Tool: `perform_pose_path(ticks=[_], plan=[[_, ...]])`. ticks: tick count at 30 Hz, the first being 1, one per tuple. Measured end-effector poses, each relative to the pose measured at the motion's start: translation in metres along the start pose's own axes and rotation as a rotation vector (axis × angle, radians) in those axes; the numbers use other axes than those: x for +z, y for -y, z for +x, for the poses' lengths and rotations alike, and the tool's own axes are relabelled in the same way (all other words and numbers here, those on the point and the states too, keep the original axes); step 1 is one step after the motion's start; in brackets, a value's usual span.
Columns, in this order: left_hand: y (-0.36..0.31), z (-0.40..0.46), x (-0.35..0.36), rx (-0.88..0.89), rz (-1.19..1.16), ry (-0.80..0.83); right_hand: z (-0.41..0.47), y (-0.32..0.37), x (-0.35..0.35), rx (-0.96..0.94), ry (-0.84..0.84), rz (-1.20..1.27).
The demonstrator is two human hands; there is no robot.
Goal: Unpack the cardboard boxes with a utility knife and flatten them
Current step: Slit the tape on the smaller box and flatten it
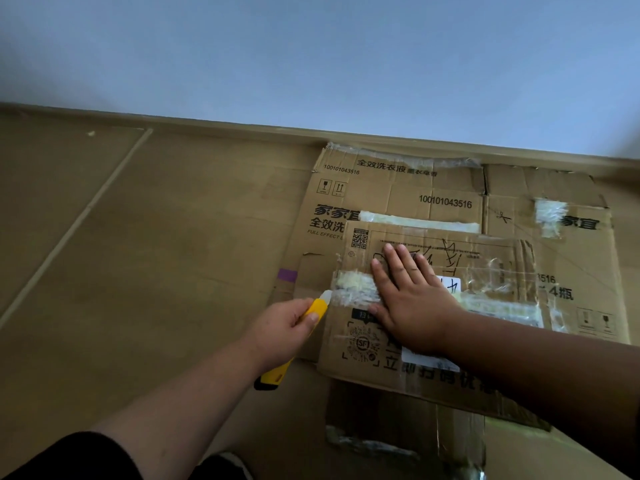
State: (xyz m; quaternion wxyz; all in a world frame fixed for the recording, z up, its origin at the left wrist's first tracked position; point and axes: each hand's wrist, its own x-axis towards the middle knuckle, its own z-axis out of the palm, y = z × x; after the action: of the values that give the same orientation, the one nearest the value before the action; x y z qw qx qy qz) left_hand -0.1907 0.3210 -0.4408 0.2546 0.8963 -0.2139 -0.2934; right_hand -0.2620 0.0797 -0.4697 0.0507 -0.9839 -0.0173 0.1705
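While left hand (280,332) grips yellow knife (313,311) | right hand (412,299) splayed flat | taped box (485,271) flattened

small box (429,344) on flattened box (398,192) | right hand (408,299) on small box | knife (304,323) at its left edge

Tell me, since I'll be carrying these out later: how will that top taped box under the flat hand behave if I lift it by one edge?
The top box looks flattened, so it is probably light. Its creases and cut flaps suggest it may fold or sag rather than stay stiff. Glossy tape across it could feel slippery, and it might slide off the larger flattened carton beneath.
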Motion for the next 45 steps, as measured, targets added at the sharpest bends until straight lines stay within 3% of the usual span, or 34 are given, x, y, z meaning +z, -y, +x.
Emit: perform_pose_path(ticks=[5,15,20,24,27,29,32,35,39,43,45], plan=[[0.004,-0.021,0.008,-0.064,-0.008,-0.028,-0.003,0.007,0.0,-0.069,-0.007,-0.008],[0.002,-0.048,0.009,-0.109,0.014,0.009,0.001,0.007,-0.008,0.002,0.043,0.014],[0.001,-0.038,0.002,-0.23,-0.164,-0.158,0.002,0.006,-0.015,-0.009,0.059,0.014],[-0.011,-0.028,-0.007,-0.244,-0.252,-0.275,-0.007,0.012,-0.022,-0.025,-0.046,0.063],[-0.031,-0.014,-0.015,-0.23,-0.338,-0.361,-0.019,0.024,-0.04,-0.151,-0.177,0.252],[-0.047,-0.004,-0.017,-0.202,-0.389,-0.383,-0.025,0.035,-0.051,-0.2,-0.121,0.485],[-0.07,0.009,-0.015,-0.134,-0.428,-0.335,-0.033,0.049,-0.054,-0.208,-0.028,0.743],[-0.086,0.017,-0.012,-0.062,-0.469,-0.199,-0.038,0.047,-0.053,-0.107,-0.119,0.818],[-0.081,0.021,-0.017,0.058,-0.52,0.029,-0.041,0.021,-0.052,0.056,-0.111,0.659],[-0.035,0.041,-0.037,-0.027,-0.544,-0.277,-0.052,-0.006,-0.055,0.041,-0.061,0.322],[-0.02,0.054,-0.046,-0.101,-0.563,-0.331,-0.055,-0.011,-0.058,-0.024,-0.057,0.222]])
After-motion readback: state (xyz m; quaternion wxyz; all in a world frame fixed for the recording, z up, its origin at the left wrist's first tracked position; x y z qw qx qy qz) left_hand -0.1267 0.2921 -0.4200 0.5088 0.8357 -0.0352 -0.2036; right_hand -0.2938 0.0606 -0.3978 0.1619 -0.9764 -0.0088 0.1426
